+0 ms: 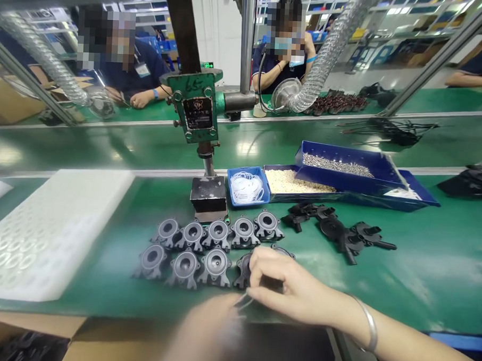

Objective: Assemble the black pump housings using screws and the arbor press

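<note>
My right hand (282,286), with a silver bangle on the wrist, is closed in a pinch over the front edge of the bench. At its fingertips shows a thin whitish ring (241,300), partly hidden and blurred. My left hand (208,325) is close by on the left, smeared by motion, its fingers not readable. Just beyond the hands, black round housings (216,262) stand in two rows, each with a round opening on top. My right hand hides some of the front row. White rings of a similar look lie in a small blue tray (229,188).
A green press (198,109) stands over a black block (208,192). Blue bins (345,179) hold small metal and cream parts. Black parts (342,230) lie at right, a white perforated sheet (100,195) at left. Cardboard (110,340) is below; co-workers sit across the bench.
</note>
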Tool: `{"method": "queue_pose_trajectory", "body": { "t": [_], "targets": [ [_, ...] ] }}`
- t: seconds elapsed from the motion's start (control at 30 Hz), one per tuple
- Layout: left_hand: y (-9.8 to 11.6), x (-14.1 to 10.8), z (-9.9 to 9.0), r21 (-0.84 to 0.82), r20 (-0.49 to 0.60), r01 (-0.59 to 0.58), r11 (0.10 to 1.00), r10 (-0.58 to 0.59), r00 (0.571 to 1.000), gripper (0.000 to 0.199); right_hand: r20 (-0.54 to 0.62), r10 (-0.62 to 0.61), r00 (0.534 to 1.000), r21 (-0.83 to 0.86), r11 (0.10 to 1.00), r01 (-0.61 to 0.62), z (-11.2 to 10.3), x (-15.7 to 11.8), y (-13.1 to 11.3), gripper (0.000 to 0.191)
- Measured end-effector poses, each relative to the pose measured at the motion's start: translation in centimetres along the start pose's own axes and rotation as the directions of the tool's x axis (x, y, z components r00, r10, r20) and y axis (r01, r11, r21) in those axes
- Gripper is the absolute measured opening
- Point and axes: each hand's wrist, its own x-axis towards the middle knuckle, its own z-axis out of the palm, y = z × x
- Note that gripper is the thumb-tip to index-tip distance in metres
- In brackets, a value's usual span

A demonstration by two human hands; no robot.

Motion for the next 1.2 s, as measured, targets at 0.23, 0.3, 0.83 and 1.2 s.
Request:
{"method": "queue_pose_trajectory", "body": {
  "t": [0.23, 0.3, 0.83, 1.2],
  "targets": [
    [-0.9, 0.0, -1.9, 0.044, 0.025, -0.053, 0.998, 0.052, 0.998, 0.025, -0.163, 0.061, 0.985, -0.390, 0.913, -0.121, -1.1, 0.3, 1.6, 0.014],
    [-1.2, 0.4, -1.9, 0.068, 0.032, -0.105, 0.992, 0.103, 0.994, 0.026, -0.163, 0.062, 0.985, -0.454, 0.882, -0.130, -1.0, 0.2, 2.0, 0.013],
    [-0.2, 3.5, -0.2, 0.215, 0.288, -0.443, 0.870, 0.377, 0.880, 0.027, 0.035, -0.063, 0.997, -0.704, 0.707, 0.069, -0.6, -0.9, 2.6, 0.028],
    [-1.9, 2.5, 3.0, 0.381, 0.149, -0.485, 0.787, 0.466, 0.872, 0.036, 0.023, -0.105, 0.994, -0.739, 0.667, 0.087, -1.2, -3.8, 2.2, 0.031]
  ]
}}
